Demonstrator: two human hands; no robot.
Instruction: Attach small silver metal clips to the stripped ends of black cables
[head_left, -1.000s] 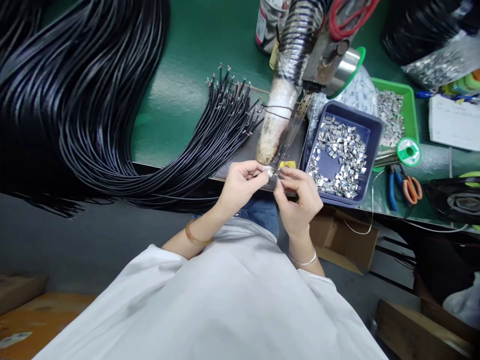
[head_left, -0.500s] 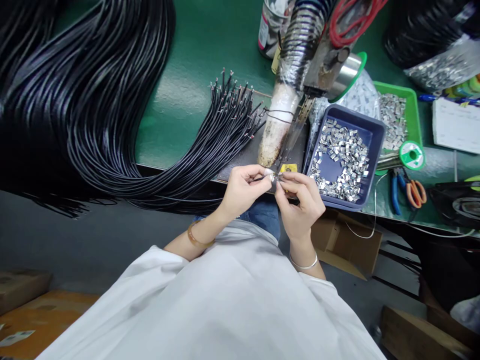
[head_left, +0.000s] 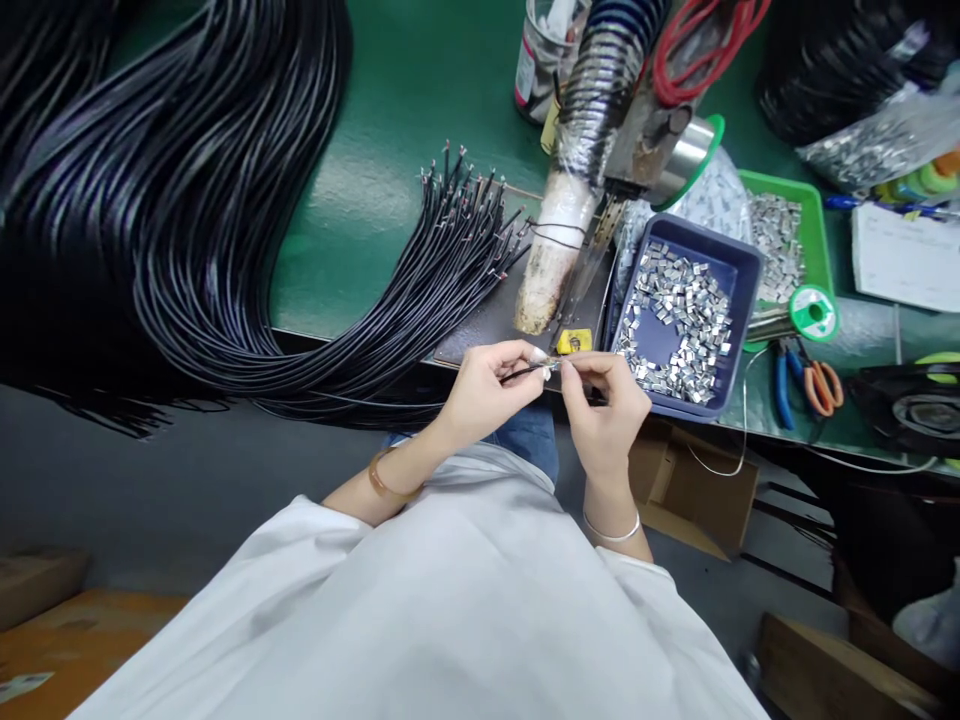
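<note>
Near the table's front edge, my left hand (head_left: 487, 390) pinches a black cable (head_left: 517, 374), its tip pointing right. White covering shows on my left fingertips. My right hand (head_left: 606, 405) is closed in a pinch at the cable's tip, thumb against forefinger. A small shiny bit shows between the two hands, too tiny to name. Just beyond the fingers lies a yellow block (head_left: 574, 341), below the soldering fixture's thin metal rods (head_left: 589, 265). Left of the hands, a bundle of black cables (head_left: 420, 290) ends in stripped reddish and silvery wire tips.
A blue tray (head_left: 742, 262) of small metal connector shells stands right of my hands, with a green tray (head_left: 817, 215) behind it. A wrapped hose (head_left: 559, 210) hangs beyond them. Pliers (head_left: 821, 385), a solder spool (head_left: 815, 312) and a cardboard box (head_left: 694, 490) are further right.
Both hands have moved slightly toward my body, uncovering more of the yellow block. My right fingers have drawn together into a tighter pinch at the cable's tip.
</note>
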